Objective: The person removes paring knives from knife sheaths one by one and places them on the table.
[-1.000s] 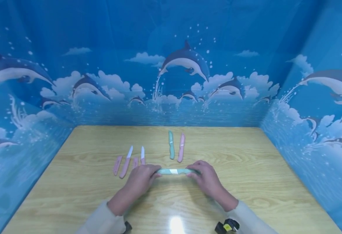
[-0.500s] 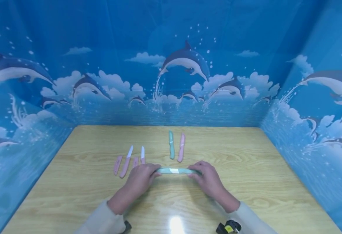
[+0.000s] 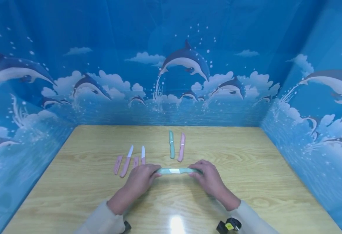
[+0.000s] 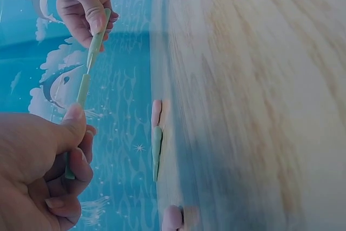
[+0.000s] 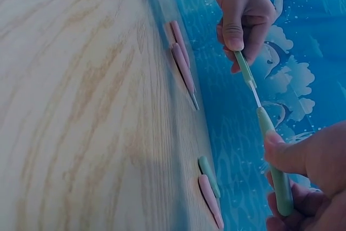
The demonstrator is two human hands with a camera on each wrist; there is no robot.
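Note:
Between my hands, above the table, a green-handled knife (image 3: 186, 170) lies crosswise, partly out of its green sheath (image 3: 164, 171). My left hand (image 3: 141, 178) pinches the sheath between thumb and fingers. The handle is gripped by my right hand (image 3: 208, 178), its thumb along the top in the right wrist view. A short length of white blade (image 5: 256, 97) shows between sheath and handle; the tip is hidden inside the sheath. Close beyond my left hand are a bare pink knife (image 3: 143, 154) and a pink sheath (image 3: 135, 161), both partly covered by that hand.
Farther left lie another bare pink knife (image 3: 126, 165) and pink sheath (image 3: 118, 164). Behind the hands, a sheathed green knife (image 3: 171, 144) and a sheathed pink knife (image 3: 181, 147) lie side by side on the wooden table (image 3: 247, 169). A blue dolphin-print curtain (image 3: 171, 107) encloses the back and sides.
The white stretch of blade between sheath and handle has grown slightly longer as my right hand shifted a little to the right. My left hand has stayed nearly still.

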